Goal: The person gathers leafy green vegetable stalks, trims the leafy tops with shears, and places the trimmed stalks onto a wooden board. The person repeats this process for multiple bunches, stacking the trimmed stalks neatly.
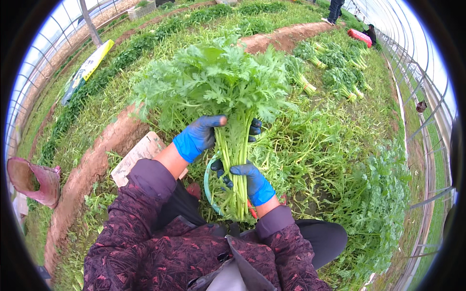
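A large bunch of leafy greens [225, 83] with lobed leaves and pale stems stands upright between my hands. My left hand [204, 135], in a blue glove with a bare thumb tip, wraps the upper stems just below the leaves. Lower down, my right hand [251, 180], gloved in blue too, grips the stems near their cut ends. Beneath the bunch, a turquoise basin rim [208, 182] shows, mostly hidden by the stems and my hands. Something with a red handle [252, 209] lies beside the stem ends, partly covered by my right wrist.
Several tied bunches [333, 69] lie ahead on the right. Uncut greens [382, 203] grow at my right. A wooden board [140, 156] and a soil ridge [98, 156] are on my left, with a pink boot-like object [36, 180] beyond. Two people [334, 11] are farther off, one beside a red bundle [359, 37].
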The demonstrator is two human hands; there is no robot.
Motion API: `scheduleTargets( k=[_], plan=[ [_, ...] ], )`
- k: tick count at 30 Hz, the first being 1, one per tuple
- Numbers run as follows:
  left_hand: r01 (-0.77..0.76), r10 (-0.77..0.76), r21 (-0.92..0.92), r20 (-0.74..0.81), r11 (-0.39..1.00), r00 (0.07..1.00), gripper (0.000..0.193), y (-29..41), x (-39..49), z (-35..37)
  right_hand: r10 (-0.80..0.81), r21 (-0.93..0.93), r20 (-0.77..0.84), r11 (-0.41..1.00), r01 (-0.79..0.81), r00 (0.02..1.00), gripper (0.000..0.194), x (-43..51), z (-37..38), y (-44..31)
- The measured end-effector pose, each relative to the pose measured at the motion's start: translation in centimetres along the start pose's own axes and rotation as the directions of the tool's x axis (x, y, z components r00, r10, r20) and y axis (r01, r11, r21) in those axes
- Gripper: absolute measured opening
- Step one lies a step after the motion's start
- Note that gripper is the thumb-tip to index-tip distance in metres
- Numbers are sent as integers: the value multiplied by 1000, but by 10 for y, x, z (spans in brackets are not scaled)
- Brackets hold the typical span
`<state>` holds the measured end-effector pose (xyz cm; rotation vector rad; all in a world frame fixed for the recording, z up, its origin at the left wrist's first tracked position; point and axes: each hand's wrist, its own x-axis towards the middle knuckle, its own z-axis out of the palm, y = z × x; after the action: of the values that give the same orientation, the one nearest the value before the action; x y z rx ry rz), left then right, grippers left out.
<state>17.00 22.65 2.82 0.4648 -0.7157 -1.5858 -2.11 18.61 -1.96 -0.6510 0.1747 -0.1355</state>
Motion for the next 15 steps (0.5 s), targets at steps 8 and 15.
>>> scheduleTargets(
  k=[8, 15],
  plan=[
    [-70, 27, -179, -233, 981, 972, 36, 18, -8, -5, -50, -365, -92, 931, 13, 994, 58, 10, -23, -4],
    [-131, 129, 12, -285, 991, 950, 33, 34, -10, -5, -519, -678, -649, 64, -732, 556, 35, -51, -145, 31]
  ],
)
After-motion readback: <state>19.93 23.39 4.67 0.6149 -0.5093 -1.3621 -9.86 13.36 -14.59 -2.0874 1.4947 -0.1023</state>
